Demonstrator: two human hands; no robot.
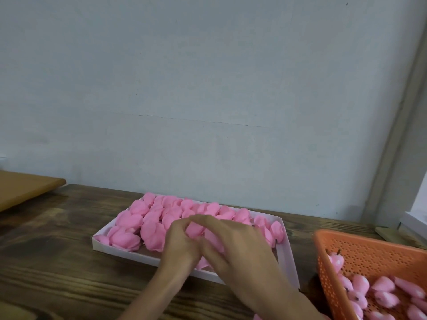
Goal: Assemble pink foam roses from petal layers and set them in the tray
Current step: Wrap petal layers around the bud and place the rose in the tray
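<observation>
- The left hand (179,243) and right hand (235,241) meet over the near part of the tray, fingers curled inward and touching. Between them they pinch one pink foam rose (195,229). Motion blur hides exactly which fingertips bear on it.
- The held rose sits just above the tray's contents, partly covered by both sets of fingers. More pink foam shows under the palms, but I cannot tell whether it is a loose petal layer.
- Judging by its look, the foam is very light, soft and springy. It would dent or crease under a hard squeeze, and the layers could slip apart. It is best held low around the base, with light pressure from opposite sides and the outer petal edges left free.
- The shallow white tray (287,259) holds packed rows of finished roses (150,234), mostly in its far and left parts.
- An orange perforated basket (369,252) stands to the right, apart from the tray. It holds pink buds (383,285) with dark stem stubs.
- Everything rests on a dark wooden table (57,262), with a brown cardboard sheet (25,185) at the far left.
</observation>
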